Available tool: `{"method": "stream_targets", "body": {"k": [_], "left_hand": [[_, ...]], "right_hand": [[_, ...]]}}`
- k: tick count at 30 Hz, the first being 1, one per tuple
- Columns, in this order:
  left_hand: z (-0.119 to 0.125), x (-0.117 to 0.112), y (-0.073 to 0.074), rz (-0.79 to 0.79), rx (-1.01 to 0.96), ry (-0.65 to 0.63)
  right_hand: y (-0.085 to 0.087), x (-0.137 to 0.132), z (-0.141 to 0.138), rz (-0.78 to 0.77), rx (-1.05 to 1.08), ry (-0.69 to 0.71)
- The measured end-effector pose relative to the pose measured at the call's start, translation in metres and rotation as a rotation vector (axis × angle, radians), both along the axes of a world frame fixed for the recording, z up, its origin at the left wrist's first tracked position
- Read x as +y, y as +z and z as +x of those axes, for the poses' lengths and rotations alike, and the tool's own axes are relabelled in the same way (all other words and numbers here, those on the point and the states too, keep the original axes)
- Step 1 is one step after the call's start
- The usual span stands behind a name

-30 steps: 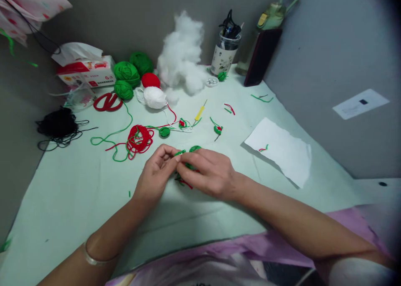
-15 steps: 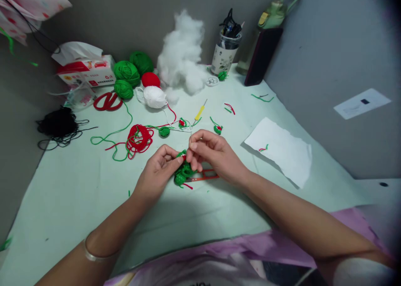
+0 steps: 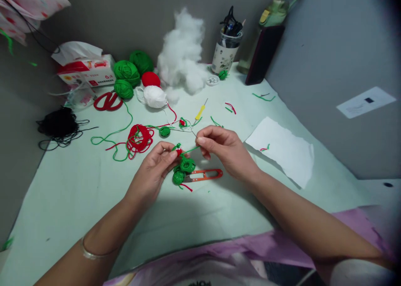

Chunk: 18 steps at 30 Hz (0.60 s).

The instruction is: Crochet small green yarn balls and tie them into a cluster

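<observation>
Between the thumb and fingers of my left hand [image 3: 155, 164] is a small red, white and green crocheted piece [image 3: 178, 151]. My right hand [image 3: 221, 148], a little to the right, pinches a thin sewing needle [image 3: 194, 133] whose tip points up and left. A green yarn strand [image 3: 191, 149] runs taut from the crocheted piece to the right fingers. Just below the left fingertips sit green crocheted pieces [image 3: 188, 165], one ring-shaped and one ball-like. Orange-handled thread snips [image 3: 213, 174] lie under and beside them, near a red yarn end [image 3: 187, 187].
Behind my hands lie a yellow-handled crochet hook [image 3: 200, 111], small crocheted pieces [image 3: 164, 131] and tangled red yarn [image 3: 139, 139]. Yarn balls [image 3: 126, 72], red scissors [image 3: 108, 101], white stuffing [image 3: 181, 52] and a pen cup [image 3: 224, 54] stand farther back. White paper [image 3: 282, 152] lies right.
My right hand has moved right, away from the left, drawing the green yarn out straight. My left hand has shifted slightly left with the crocheted piece. More of the snips now shows.
</observation>
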<state>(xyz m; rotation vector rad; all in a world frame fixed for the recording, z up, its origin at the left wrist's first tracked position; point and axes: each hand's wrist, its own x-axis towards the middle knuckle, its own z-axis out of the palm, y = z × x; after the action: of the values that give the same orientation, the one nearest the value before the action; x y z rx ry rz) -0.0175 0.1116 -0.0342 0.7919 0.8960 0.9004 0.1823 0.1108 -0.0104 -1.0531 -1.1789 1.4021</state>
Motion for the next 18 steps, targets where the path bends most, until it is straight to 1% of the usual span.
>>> {"method": "stream_targets", "body": {"k": [3,6,13,15,18], "left_hand": [[-0.0008,-0.0008,0.0001,0.009,0.017,0.002],[-0.0010,-0.0024,0.0010,0.009,0.071,-0.013],[-0.0026,-0.0044,-0.0003,0.018,0.152,-0.078],[-0.0022,-0.0036,0.0013,0.017,0.122,-0.054],[-0.0014,-0.0018,0.0047,-0.001,0.066,0.004]], "right_hand": [[0.0036,-0.0024,-0.0020,0.046,-0.068,0.007],[0.0053,-0.0039,-0.0028,0.059,-0.077,0.038],[0.0002,-0.0020,0.0051,-0.028,0.058,0.093],[0.0013,-0.0021,0.0059,-0.047,0.043,0.116],[0.0047,-0.0041,0.0035,-0.070,-0.052,0.164]]}}
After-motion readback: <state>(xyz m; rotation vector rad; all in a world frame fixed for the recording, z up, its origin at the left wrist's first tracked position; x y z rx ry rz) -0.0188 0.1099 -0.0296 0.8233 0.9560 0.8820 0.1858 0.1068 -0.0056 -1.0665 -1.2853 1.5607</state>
